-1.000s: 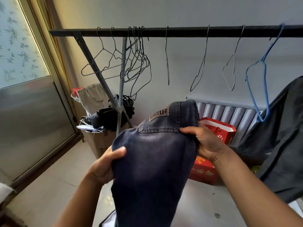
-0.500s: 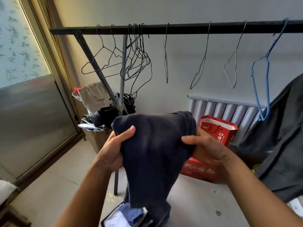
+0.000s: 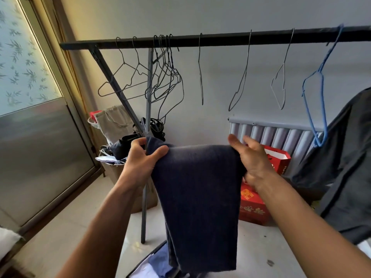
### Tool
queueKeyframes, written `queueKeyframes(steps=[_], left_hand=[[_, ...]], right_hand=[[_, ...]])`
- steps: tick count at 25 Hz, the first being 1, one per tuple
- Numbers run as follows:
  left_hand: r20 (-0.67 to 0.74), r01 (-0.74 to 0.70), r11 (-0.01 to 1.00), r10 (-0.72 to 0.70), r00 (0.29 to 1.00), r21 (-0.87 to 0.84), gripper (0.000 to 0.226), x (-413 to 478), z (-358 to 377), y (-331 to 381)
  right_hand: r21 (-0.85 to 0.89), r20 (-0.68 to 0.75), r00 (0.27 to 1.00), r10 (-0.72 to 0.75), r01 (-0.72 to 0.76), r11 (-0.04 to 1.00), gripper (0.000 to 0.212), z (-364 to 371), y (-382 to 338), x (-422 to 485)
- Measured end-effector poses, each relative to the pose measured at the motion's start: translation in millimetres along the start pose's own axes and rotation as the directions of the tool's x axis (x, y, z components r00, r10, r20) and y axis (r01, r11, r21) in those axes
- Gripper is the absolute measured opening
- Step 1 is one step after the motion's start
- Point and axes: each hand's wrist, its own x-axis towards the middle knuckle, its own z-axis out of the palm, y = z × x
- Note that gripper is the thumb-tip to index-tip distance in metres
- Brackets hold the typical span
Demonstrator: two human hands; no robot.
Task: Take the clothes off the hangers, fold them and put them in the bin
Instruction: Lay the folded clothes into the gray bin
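Since you doubled them over, your jeans (image 3: 198,197) now hang halved; another fold seems due. Left hand (image 3: 140,163) pinches one corner; right hand (image 3: 255,163) meets the other, its hold cannot be told.

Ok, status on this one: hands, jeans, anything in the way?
Left hand grips the fold's left end; right hand flat against the right end, fingers straight. Jeans doubled over, hanging above the bin. Nothing blocking the drop.

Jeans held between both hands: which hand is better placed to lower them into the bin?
Left, probably. The left hand grips the jeans' top corner, thumb curled over it, and the bin shows below nearer that arm. The right hand shows straight fingers, only propping the fold.
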Motion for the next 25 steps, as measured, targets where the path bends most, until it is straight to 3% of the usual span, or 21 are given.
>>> queueKeyframes(steps=[3,5,6,8,10,13,17,20,22,25], left_hand=[[0.015,0.012,0.978,-0.009,1.0,-0.209,0.09,0.0,2.7,4.9],[0.19,0.048,0.923,0.028,0.981,-0.382,0.096,-3.7,0.9,10.8],[0.266,0.029,0.925,0.078,0.961,-0.379,0.098,-5.6,-0.6,13.1],[0.364,-0.08,0.98,0.144,0.92,-0.185,0.088,-5.4,-4.7,15.7],[0.388,-0.205,0.972,0.148,0.91,0.112,0.068,-1.5,-8.8,18.6],[0.38,-0.303,0.831,0.122,0.917,0.466,0.045,5.9,-15.5,22.3],[0.4,-0.416,0.636,0.18,0.899,0.649,0.012,10.7,-16.8,31.4],[0.319,-0.429,0.476,0.297,0.9,0.768,0.009,15.7,-17.6,28.9],[0.32,-0.465,0.562,0.342,0.884,0.684,0.011,17.3,-20.7,24.8],[0.367,-0.442,0.838,0.32,0.873,0.321,0.018,13.9,-20.2,25.5]], right_hand=[[0.213,0.2,0.98,-0.005,-0.039,0.976,0.076,-7.4,0.6,-5.0],[0.205,0.282,0.957,-0.065,0.006,0.979,0.069,-11.7,-2.2,-5.1],[0.187,0.302,0.949,-0.096,0.039,0.982,0.068,-13.2,-4.3,-4.1],[0.101,0.292,0.945,-0.148,0.124,0.987,0.063,-14.8,-9.5,-2.0],[-0.166,0.26,0.938,-0.229,0.277,0.946,0.053,-14.9,-15.2,-2.1],[-0.497,0.281,0.904,-0.321,0.423,0.758,0.039,-14.1,-21.4,-3.2],[-0.658,0.261,0.856,-0.447,0.496,0.566,0.016,-16.3,-20.3,-0.6],[-0.752,0.248,0.811,-0.53,0.506,0.422,0.012,-20.2,-21.3,4.0],[-0.73,0.246,0.812,-0.529,0.514,0.45,0.011,-22.8,-24.0,6.4],[-0.63,0.209,0.829,-0.519,0.52,0.576,0.009,-26.1,-26.7,6.4]])
